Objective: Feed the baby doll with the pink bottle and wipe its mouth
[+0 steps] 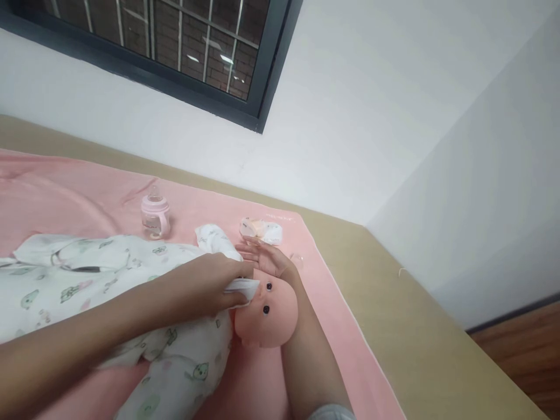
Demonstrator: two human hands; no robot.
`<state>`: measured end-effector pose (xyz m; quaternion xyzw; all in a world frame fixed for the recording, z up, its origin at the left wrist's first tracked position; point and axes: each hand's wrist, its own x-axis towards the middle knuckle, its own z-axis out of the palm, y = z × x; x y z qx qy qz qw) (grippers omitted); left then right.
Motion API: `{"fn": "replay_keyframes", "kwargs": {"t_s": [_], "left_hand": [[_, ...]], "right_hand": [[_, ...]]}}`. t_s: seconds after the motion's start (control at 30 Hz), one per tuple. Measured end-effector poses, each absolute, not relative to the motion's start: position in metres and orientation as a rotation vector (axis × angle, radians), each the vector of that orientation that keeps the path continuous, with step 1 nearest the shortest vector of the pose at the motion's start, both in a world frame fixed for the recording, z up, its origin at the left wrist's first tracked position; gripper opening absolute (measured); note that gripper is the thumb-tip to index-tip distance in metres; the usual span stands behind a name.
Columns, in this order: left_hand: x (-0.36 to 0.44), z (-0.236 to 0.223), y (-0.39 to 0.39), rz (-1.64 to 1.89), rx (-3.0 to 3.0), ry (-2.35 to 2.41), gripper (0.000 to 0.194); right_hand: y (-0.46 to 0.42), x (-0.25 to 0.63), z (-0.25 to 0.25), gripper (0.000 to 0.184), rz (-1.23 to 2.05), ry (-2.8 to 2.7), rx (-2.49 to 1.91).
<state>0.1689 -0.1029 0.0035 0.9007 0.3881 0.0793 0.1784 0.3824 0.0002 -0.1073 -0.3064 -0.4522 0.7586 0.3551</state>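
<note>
A baby doll (280, 315) lies on its back, bald head to the right, dressed in a white outfit (192, 373) with green prints. My left hand (214, 286) reaches in from the left and pinches a folded white tissue (245, 289) against the lower part of the doll's face, hiding its mouth. My right hand (262, 255) lies palm up beyond the doll's head, fingers stretched out and apart. The right forearm runs along the top of the head. The right fingertips are close to a small white and peach-coloured item (262, 229), whose kind I cannot make out.
A pink baby bottle (155, 216) with a handle stands on the pink cloth (87, 198). A small clear object (297, 259) lies beside my right wrist. Wooden surface (376, 291) borders the cloth, against a white wall (350, 116) with a barred window (175, 41).
</note>
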Motion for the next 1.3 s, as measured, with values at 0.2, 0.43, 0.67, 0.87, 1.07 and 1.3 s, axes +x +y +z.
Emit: {"fn": "replay_keyframes", "kwargs": {"t_s": [0.2, 0.43, 0.67, 0.87, 1.07, 1.3], "left_hand": [[0.168, 0.008, -0.103, 0.237, 2.564, 1.108, 0.010], [0.166, 0.006, -0.098, 0.224, 2.574, 1.139, 0.009], [0.167, 0.003, -0.096, 0.315, 2.576, 1.122, 0.010], [0.169, 0.001, -0.095, 0.415, 2.583, 1.092, 0.016], [0.170, -0.007, -0.094, 0.538, 2.565, 1.062, 0.012], [0.172, -0.011, -0.092, 0.558, 2.521, 1.066, 0.010]], "right_hand": [[-0.002, 0.381, -0.105, 0.035, 1.948, -1.162, -0.835], [-0.002, 0.381, -0.104, 0.037, 1.957, -1.155, -0.848], [-0.001, 0.381, -0.107, 0.034, 1.963, -1.146, -0.806], [0.002, 0.384, -0.113, 0.035, 1.973, -1.155, -0.780], [0.011, 0.387, -0.125, 0.040, 1.957, -1.224, -0.727], [0.010, 0.387, -0.123, 0.038, 1.955, -1.227, -0.736]]}}
